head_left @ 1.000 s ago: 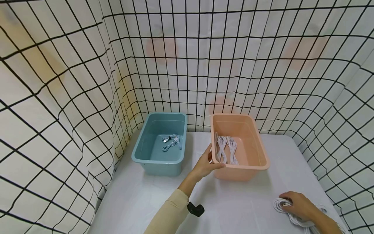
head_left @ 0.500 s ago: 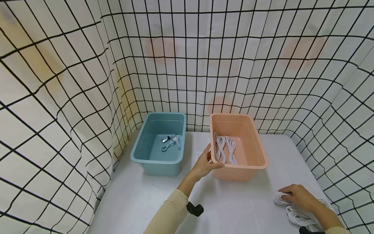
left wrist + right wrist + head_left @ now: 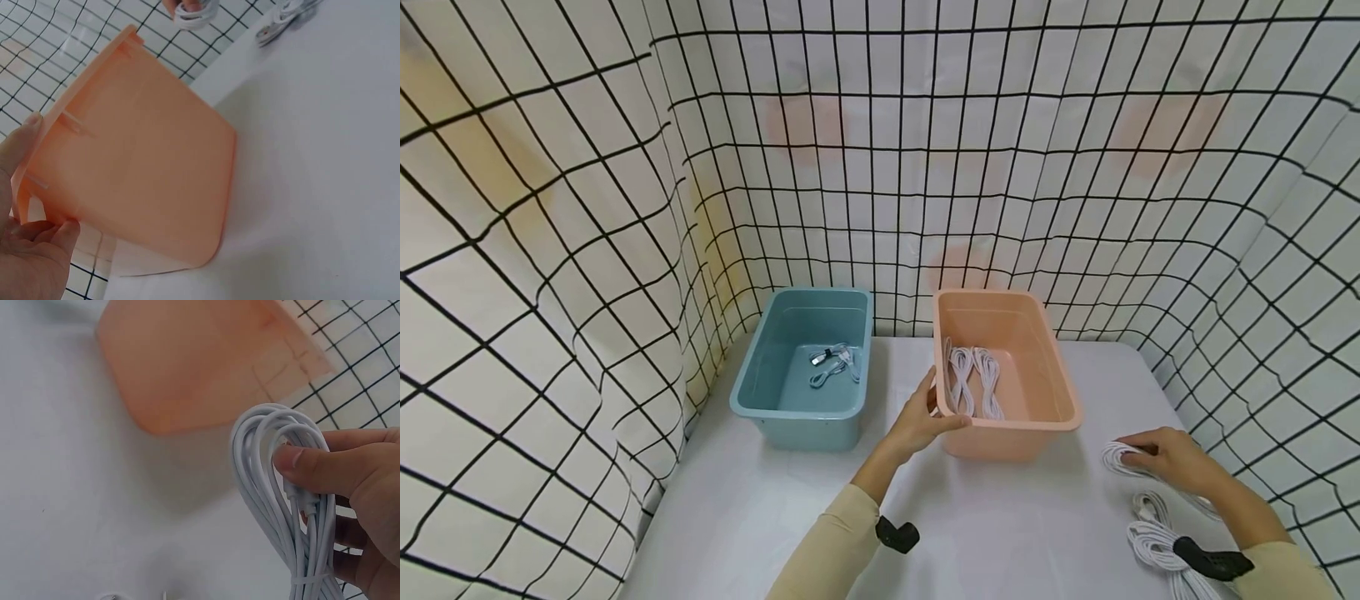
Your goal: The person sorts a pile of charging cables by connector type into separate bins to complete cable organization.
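My left hand (image 3: 917,423) grips the near left corner of the orange bin (image 3: 1011,442), thumb on the front rim and fingers down its left side; the left wrist view shows this hand (image 3: 34,244) around the rim. Inside the bin lie several bundled white cables (image 3: 973,379). To the right of the bin, my right hand (image 3: 1176,458) holds a coiled white cable (image 3: 281,487), pinched between thumb and fingers above the table. A tie gathers the coil lower down. More white cable bundles (image 3: 1153,542) lie on the table below that hand.
A blue bin (image 3: 808,433) stands left of the orange one, with a few small cables (image 3: 833,365) on its floor. Black netting (image 3: 880,150) over white sheeting rises behind and at both sides of the white table (image 3: 1000,533).
My right hand has lifted the coiled cable off the pile and moved it up and away toward the bin's level. The left hand keeps its grip on the bin.
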The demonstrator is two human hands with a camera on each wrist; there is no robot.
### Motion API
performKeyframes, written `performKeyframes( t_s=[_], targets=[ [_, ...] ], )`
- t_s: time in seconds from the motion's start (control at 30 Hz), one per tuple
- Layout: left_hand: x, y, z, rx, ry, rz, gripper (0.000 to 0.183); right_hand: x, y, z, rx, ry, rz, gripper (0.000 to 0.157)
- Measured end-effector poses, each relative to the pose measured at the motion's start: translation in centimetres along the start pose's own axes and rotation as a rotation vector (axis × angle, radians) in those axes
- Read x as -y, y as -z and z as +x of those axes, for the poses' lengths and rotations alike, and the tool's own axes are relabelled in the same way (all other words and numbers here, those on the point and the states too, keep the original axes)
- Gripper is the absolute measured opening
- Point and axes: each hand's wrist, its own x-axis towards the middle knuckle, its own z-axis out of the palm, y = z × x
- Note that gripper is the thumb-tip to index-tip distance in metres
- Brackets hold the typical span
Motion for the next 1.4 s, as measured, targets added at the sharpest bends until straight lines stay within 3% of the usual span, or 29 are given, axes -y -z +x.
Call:
performKeyframes(
  t_s=[0.3,0.77,1.03,1.4],
  targets=[
    [0.0,0.0,-0.1,-0.006,0.009,0.006,0.110,2.5,2.2,2.0,-0.031,-0.024,-0.020,0.031],
    [0.2,-0.1,0.0,0.006,-0.016,-0.035,0.114,5.0,6.1,3.6,0.003,-0.099,-0.034,0.040],
    [0.0,0.1,0.1,0.010,-0.021,-0.015,0.111,7.0,7.8,6.0,0.005,-0.080,-0.037,0.041],
    [-0.2,0.1,0.1,0.014,-0.023,-0.019,0.112,9.2,8.7,9.2,0.009,-0.061,-0.064,0.045]
  ],
)
